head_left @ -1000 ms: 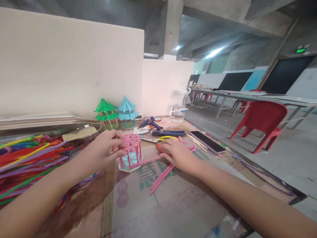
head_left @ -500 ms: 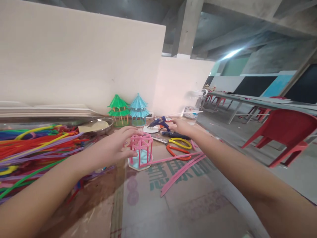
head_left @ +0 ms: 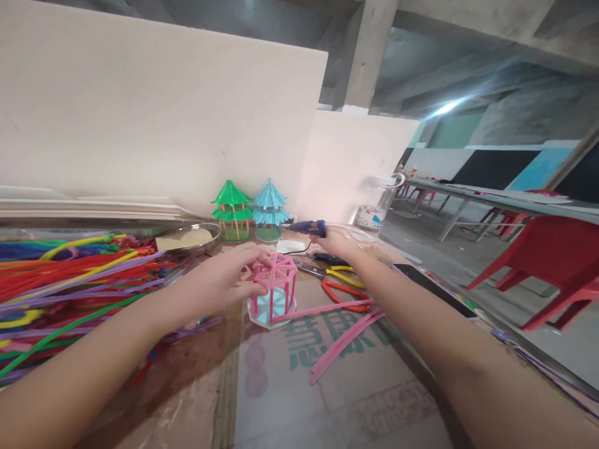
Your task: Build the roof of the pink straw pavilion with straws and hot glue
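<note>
The left hand (head_left: 219, 282) pinches the top rim of the small pink straw-frame pavilion (head_left: 276, 288) on its pale blue card base, on the cardboard sheet (head_left: 299, 386); it looks light and crushable, best held by its posts. The right hand (head_left: 337, 241) has closed on the blue glue gun (head_left: 306, 227), above the scissors (head_left: 344, 284), loose pink straws (head_left: 344, 340) nearby

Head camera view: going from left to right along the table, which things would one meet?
Pile of coloured straws → metal dish → left hand on the pink straw frame → right hand holding the blue glue gun → clear plastic jar → red chair.
</note>
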Tool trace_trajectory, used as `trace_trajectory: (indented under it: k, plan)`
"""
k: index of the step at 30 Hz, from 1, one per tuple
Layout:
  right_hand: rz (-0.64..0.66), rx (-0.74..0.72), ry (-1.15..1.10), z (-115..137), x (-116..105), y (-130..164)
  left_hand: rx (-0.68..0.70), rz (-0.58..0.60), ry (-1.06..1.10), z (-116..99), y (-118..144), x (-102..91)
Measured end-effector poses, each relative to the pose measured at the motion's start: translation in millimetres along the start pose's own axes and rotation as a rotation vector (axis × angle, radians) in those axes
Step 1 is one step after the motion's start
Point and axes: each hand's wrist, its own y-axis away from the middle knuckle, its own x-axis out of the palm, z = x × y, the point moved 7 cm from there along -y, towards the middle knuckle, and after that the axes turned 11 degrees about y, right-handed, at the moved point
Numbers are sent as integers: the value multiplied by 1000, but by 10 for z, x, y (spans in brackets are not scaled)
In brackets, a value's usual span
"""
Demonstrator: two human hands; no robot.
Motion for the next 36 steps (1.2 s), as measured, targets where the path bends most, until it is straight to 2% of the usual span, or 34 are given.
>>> trace_trajectory:
  k: [5, 8, 9, 12, 14, 16, 18, 23, 28, 36]
  plan:
    - [-63, -36, -172, 46, -325, 308, 47, 28, 60, -37, -13, -39]
    - [-98, -125, -285, 128, -448, 606, 13, -11, 31, -8, -5, -72]
    - [-111, -193, -398, 178, -477, 715, -1, -38, 7, 10, -2, -89]
    - [-99, -339, -557, 299, -452, 1028, -20, -124, -70, 67, 8, -142]
    - [-123, -370, -550, 337, -386, 1210, -25, -158, -88, 106, 10, -164]
    - [-200, -383, -532, 354, -331, 1367, -25, -161, -80, 134, 6, -164]
    - [-188, -419, -522, 405, -237, 1480, -25, -155, -68, 145, -1, -154]
    - [-106, -403, -496, 459, -90, 1539, -16, -149, -67, 105, -12, -115]
    - [-94, -347, -465, 410, -10, 1512, -12, -150, -83, 47, -22, -91]
    - [-65, -318, -451, 465, -15, 1517, -39, -143, -74, 23, -26, -71]
